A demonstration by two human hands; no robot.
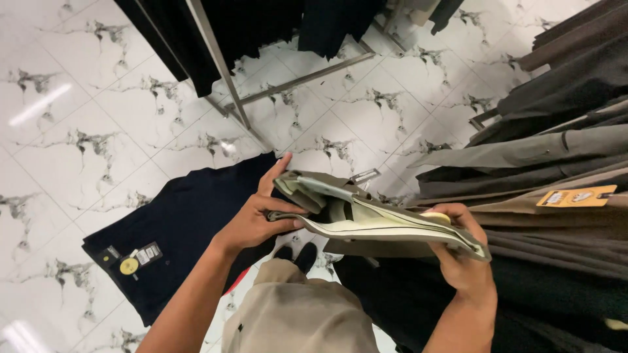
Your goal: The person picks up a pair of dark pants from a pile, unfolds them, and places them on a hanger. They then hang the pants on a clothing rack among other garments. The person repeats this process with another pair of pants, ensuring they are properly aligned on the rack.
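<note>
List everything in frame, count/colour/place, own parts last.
olive trousers: one pair, olive with pale lining, waistband held between both hands, centre.
navy trousers: one pair, dark navy with tags, hanging at left under the left arm.
hanging trousers: a row, grey, brown and black, right side.
orange tag: one, on the right row.
metal rack: one, silver, top centre, dark garments hanging on it.
marble floor: white, grey veins.
left hand: grip on waistband's left end.
right hand: grip on its right end.
</note>
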